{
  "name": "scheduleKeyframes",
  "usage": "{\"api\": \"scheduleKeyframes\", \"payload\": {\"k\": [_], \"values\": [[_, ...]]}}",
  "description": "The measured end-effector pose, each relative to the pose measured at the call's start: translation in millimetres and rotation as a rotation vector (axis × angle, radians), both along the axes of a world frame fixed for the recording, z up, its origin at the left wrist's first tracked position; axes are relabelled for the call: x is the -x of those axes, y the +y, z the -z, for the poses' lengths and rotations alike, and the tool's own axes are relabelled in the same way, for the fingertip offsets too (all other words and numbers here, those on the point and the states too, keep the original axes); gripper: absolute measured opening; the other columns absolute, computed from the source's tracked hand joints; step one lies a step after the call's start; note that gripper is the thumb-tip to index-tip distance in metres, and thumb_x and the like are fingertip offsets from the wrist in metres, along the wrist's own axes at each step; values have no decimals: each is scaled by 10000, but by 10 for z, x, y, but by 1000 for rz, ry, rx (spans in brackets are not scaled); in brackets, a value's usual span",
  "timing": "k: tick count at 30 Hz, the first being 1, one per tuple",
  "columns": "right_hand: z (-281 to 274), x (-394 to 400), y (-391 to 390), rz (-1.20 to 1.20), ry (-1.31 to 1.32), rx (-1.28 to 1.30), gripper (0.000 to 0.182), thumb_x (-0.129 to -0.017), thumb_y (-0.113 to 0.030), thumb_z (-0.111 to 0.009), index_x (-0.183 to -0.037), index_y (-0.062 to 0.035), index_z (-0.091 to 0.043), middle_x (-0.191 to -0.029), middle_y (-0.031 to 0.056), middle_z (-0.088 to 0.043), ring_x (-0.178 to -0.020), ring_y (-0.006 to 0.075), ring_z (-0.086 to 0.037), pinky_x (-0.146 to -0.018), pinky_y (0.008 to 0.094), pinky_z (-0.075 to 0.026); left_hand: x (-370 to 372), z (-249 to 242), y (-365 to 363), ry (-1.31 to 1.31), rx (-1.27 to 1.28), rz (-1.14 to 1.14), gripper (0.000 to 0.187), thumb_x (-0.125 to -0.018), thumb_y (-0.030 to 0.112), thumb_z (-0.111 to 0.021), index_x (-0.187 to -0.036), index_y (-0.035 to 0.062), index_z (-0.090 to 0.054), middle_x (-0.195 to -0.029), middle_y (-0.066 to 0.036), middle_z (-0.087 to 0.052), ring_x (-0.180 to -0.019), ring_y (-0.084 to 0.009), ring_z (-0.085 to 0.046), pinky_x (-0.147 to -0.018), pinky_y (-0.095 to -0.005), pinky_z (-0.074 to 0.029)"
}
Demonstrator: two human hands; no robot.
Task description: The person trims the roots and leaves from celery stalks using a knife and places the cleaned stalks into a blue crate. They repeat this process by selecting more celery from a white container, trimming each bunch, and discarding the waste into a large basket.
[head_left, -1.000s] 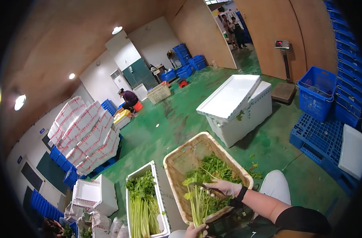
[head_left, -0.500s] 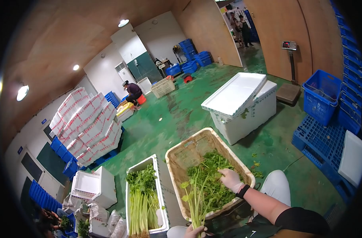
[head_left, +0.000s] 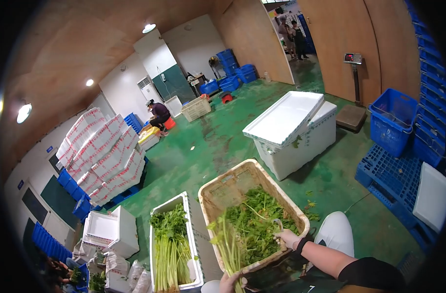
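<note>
Several celery stalks (head_left: 228, 246) stand upright in my left hand (head_left: 232, 282), which is closed round their lower ends at the bottom of the view. Their leafy tops lean over the near left side of a dirty cream plastic crate (head_left: 223, 181). Inside the crate lies a heap of loose celery leaves (head_left: 262, 215). Above the crate's near right part, my gloved right hand (head_left: 287, 239) is closed, and a pale, curved celery stalk (head_left: 278, 223) pokes up from its fingers. Left of the crate, a white foam box (head_left: 197, 244) holds a bunch of trimmed celery (head_left: 171, 249).
A lidded white foam box (head_left: 296, 151) stands beyond the crate. Right are a blue pallet (head_left: 391, 171), a blue basket (head_left: 391, 117) and a platform scale (head_left: 351, 118). Stacked foam boxes (head_left: 98, 161) rise at the left. Another person (head_left: 158, 115) sits farther back.
My right hand has dropped lower and nearer me in the crate, and a pale stalk now shows at its fingers. The celery in my left hand has shifted slightly left. The whole view has shifted a little.
</note>
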State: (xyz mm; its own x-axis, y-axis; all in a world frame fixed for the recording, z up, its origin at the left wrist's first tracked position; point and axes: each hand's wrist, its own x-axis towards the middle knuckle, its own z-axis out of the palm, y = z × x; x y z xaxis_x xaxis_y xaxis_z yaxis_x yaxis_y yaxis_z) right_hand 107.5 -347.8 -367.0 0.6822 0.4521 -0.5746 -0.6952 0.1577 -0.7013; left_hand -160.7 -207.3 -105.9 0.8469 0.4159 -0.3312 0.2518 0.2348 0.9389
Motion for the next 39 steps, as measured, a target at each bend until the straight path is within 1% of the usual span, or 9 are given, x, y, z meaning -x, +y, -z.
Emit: {"api": "scheduleKeyframes", "payload": {"k": [2,7,10,15,18,23,30,32,39], "values": [[11,-7,26,7,33,-44,165,-940,-126,-674,-958,4,-573,-829,91,-639,-625,157,-595,-552,303,-504,-62,76,69,129,255,-65,266,-961,187,-639,-1124,-17,-686,-732,-51,-662,-595,-121,-590,-523,-223,-442],[-759,308,102,-192,-63,-254,366,-994,-317,-618,-1253,-59,-605,-1019,82,-687,-723,130,-597,-621,264,-503,-166,645,336,24,250,113,340,-961,159,-629,-1255,-11,-613,-800,-60,-688,-595,-113,-598,-512,-243,-479],[-1083,478,424,-170,34,-515,437,-1000,-309,-606,-1359,-64,-549,-1094,53,-686,-834,101,-631,-682,277,-540,-260,465,115,114,234,168,372,-933,86,-651,-1288,15,-567,-894,-69,-704,-558,-112,-592,-474,-224,-466],[-1156,457,585,-59,-248,-286,320,-955,-265,-689,-1165,-27,-643,-1087,32,-673,-974,115,-627,-877,285,-494,-280,591,132,122,321,25,314,-911,30,-649,-1217,47,-580,-966,-72,-702,-581,-117,-611,-474,-215,-478],[-1293,537,503,-231,-404,-310,417,-972,-279,-662,-1307,-41,-594,-1095,38,-663,-1041,122,-588,-930,281,-450,-255,636,204,62,424,8,264,-909,32,-646,-1168,51,-597,-941,-64,-697,-636,-116,-623,-510,-214,-494],[-1368,771,431,-249,-410,-306,342,-953,-269,-694,-1202,-44,-628,-922,-34,-609,-720,45,-574,-577,190,-450,-267,527,182,-21,693,-69,204,-896,22,-646,-1097,49,-618,-878,-46,-684,-656,-125,-623,-553,-216,-514],[-1398,875,486,-209,-506,-224,271,-953,-225,-696,-1138,-33,-648,-863,-41,-597,-673,35,-533,-576,201,-436,-233,574,226,-35,689,39,187,-893,24,-652,-1075,50,-616,-842,-40,-667,-641,-122,-614,-527,-224,-505],[-1306,907,560,-155,-827,-202,258,-952,-227,-697,-1120,-35,-652,-848,-50,-591,-665,25,-517,-575,205,-427,-222,531,200,16,640,-10,168,-899,29,-645,-1063,52,-613,-839,-39,-663,-616,-120,-602,-506,-222,-490],[-1332,854,410,-94,-670,-139,263,-1004,-272,-606,-1191,-90,-636,-880,-39,-622,-650,29,-541,-576,201,-446,-216,1062,631,-118,697,50,247,-948,70,-590,-1183,1,-555,-915,-114,-617,-623,-152,-512,-542,-255,-428]]}}
